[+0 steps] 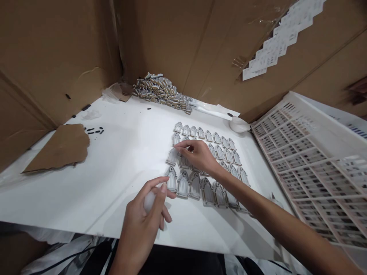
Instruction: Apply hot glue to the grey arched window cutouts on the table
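Several rows of small silver-grey pieces shaped like pointed arch windows lie on the white tabletop [123,152]. My right hand [197,154] reaches over these rows with thumb and fingers pinched together. Its fingertips meet the top of a slightly tilted arch-shaped piece [171,157] at the left end of a row; whatever they pinch is too small to tell. Nearer to me, my left hand [146,214] is curled around a white rounded object [149,201], partly hidden by the fingers. Its index fingertip is beside the front row's leftmost arch-shaped piece [171,179].
A heap of similar pieces [163,91] is piled against the cardboard wall [172,38] at the back. A small white dish [239,124] sits at back right, beside a white plastic crate [312,164]. Torn cardboard [59,149] and dark bits [94,131] lie left.
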A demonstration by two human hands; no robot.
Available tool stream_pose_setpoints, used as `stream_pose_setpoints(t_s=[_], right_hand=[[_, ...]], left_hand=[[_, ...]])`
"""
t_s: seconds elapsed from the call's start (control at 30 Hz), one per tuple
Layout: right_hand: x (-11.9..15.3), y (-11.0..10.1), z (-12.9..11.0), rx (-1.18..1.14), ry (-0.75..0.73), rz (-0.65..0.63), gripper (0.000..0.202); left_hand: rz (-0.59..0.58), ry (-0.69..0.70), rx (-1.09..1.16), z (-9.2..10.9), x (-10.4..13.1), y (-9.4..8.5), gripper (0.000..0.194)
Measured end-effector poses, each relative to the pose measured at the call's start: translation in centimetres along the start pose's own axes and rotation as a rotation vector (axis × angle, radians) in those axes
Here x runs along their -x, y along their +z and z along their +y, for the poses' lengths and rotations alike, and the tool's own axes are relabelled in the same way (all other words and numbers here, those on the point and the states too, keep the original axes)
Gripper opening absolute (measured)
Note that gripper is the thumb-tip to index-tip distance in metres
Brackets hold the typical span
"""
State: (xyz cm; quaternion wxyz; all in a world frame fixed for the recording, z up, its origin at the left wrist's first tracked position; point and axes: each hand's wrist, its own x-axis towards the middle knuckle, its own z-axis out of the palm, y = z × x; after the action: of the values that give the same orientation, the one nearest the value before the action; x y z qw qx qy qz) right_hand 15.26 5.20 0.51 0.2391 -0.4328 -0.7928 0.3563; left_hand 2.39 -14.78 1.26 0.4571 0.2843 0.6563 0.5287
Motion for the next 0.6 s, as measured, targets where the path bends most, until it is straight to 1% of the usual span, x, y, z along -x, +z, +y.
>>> stream_pose_setpoints(t_s=[0.17, 0.47, 0.6], right_hand=[[-0.09, 0.22, 0.26, -0.037, -0.008, -0.021, 0.023], [-0.05, 0.23, 0.17, -0.025, -0.026, -0.049, 0.021], [0.09, -0.32, -0.18, 0.031, -0.036, -0.014, 0.024]], left_hand=[[-0.006, 0.0, -0.01, -0.06, -0.05, -0.05, 0.052], [-0.013, 0.018, -0.067, 0.07, 0.02, -0.16, 0.052], [-0.022, 0.046, -0.064, 0.04, 0.04, -0.16, 0.049]])
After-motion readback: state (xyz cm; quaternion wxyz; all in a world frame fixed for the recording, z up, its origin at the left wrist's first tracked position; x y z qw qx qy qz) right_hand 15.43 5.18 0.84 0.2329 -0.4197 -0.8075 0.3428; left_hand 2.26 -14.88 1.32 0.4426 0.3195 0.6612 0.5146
